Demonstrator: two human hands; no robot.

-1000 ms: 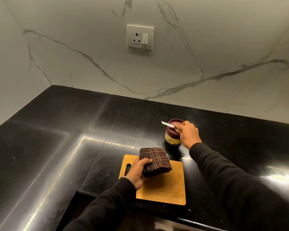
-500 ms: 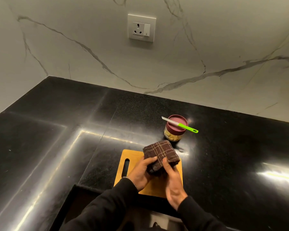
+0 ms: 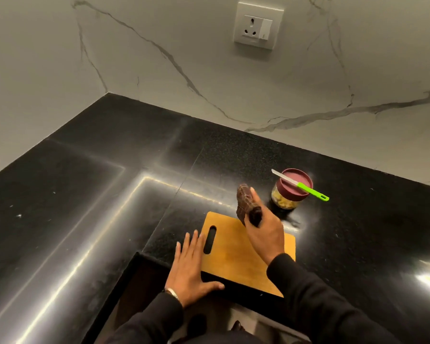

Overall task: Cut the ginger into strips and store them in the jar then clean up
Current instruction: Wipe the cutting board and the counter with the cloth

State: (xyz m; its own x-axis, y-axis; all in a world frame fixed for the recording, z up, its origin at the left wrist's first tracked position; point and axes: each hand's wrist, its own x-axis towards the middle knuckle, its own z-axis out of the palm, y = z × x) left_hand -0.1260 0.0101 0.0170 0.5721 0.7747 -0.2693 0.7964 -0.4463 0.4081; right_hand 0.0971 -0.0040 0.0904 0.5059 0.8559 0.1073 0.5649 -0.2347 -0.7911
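Note:
A wooden cutting board [image 3: 236,254] with a slot handle lies on the black counter near its front edge. My left hand [image 3: 191,269] lies flat, fingers straight, on the board's left end beside the slot. My right hand [image 3: 263,229] grips a folded brown checked cloth [image 3: 243,202] and holds it raised above the board's far edge. Behind the board stands a small glass jar [image 3: 284,203] of ginger strips, closed with a maroon lid [image 3: 294,183]. A knife with a green handle [image 3: 312,191] lies across that lid.
The black stone counter [image 3: 109,194] runs into a corner at the left, with marble walls behind. A white wall socket [image 3: 257,26] sits high on the back wall. The counter's front edge drops off just below the board.
My right hand took the cloth from the left hand and lifted it off the board. My left hand let go and now lies flat on the board's left end.

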